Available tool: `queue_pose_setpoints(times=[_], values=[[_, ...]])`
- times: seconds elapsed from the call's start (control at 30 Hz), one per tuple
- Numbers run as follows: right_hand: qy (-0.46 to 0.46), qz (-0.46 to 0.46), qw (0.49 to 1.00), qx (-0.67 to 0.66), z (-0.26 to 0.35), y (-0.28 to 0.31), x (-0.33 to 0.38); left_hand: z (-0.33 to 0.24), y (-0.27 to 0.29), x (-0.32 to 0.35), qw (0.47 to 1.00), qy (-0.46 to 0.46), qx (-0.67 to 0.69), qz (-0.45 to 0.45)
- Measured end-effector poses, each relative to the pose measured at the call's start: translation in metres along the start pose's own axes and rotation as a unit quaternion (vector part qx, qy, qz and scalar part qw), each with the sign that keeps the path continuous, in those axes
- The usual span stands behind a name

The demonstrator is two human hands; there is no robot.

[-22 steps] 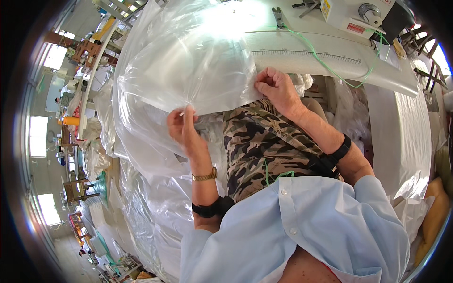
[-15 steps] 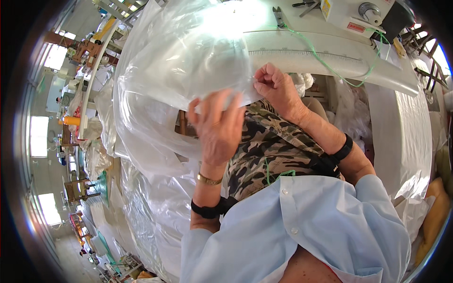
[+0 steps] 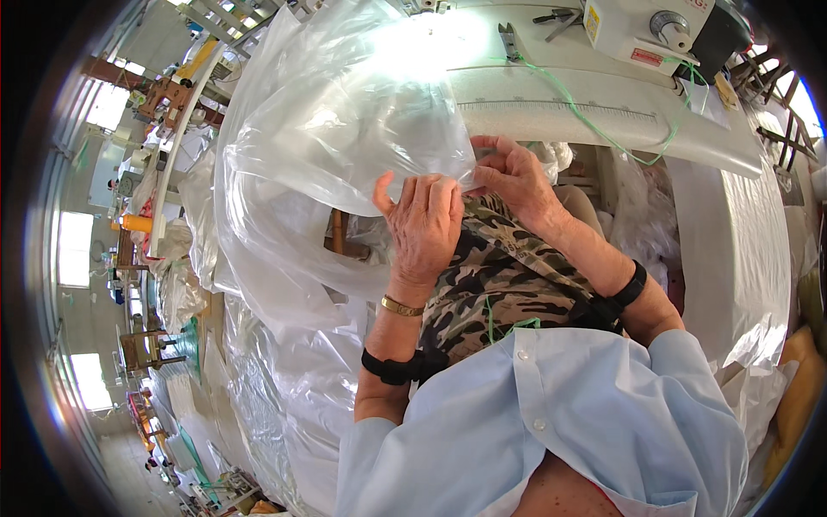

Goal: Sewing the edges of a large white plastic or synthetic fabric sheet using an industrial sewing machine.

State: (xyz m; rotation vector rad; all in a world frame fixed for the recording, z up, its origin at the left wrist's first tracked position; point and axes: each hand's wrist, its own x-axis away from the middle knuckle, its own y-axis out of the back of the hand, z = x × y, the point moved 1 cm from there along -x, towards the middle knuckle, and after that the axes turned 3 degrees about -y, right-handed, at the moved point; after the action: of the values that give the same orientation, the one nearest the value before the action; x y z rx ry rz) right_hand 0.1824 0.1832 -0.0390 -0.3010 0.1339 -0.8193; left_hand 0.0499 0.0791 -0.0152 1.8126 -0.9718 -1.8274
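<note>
A large sheet of clear plastic film (image 3: 345, 129) drapes over the work table and hangs down to the left. My left hand (image 3: 420, 228) is closed at the sheet's near edge, its fingertips bent over the film and its thumb held out to the left. Just to the right, my right hand (image 3: 517, 185) pinches the same edge near a corner between thumb and fingers. The two hands are close together above my lap. Part of the film under the left fingers is hidden.
At the far right stands a white sewing machine (image 3: 642, 30) with a handwheel. Snips (image 3: 509, 41) and green thread (image 3: 573, 99) lie on the table, behind its ruler strip (image 3: 560, 107). More plastic film (image 3: 284, 414) heaps at the left; a white roll-like stack (image 3: 732, 233) stands right.
My left hand has moved right and closed on the film edge beside the right hand. My right hand has shifted slightly down and right, and the film edge has moved with it.
</note>
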Motion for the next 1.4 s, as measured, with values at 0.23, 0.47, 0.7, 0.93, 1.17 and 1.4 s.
queue_pose_setpoints(times=[0.23, 0.47, 0.7, 0.93, 1.17, 1.4], values=[[-0.017, 0.041, 0.998, -0.044, -0.001, -0.001, 0.0, -0.003, 0.003, -0.001, 1.0, 0.0, -0.023, 0.01], [-0.031, 0.04, 0.999, -0.014, 0.0, 0.002, 0.003, -0.008, 0.004, -0.001, 0.999, -0.012, -0.039, 0.017], [-0.001, 0.044, 0.999, 0.032, 0.001, -0.006, 0.002, -0.01, 0.006, -0.003, 0.999, -0.006, -0.03, 0.022], [-0.006, -0.05, 0.992, 0.118, 0.011, -0.007, 0.013, -0.023, 0.012, 0.023, 0.99, 0.033, 0.122, 0.062], [0.022, -0.087, 0.958, 0.272, 0.019, -0.013, 0.019, -0.025, -0.048, 0.034, 0.446, 0.466, 0.764, -0.008], [0.099, -0.096, 0.874, 0.466, 0.017, -0.015, 0.024, -0.018, -0.07, 0.023, 0.329, 0.496, 0.792, -0.136]])
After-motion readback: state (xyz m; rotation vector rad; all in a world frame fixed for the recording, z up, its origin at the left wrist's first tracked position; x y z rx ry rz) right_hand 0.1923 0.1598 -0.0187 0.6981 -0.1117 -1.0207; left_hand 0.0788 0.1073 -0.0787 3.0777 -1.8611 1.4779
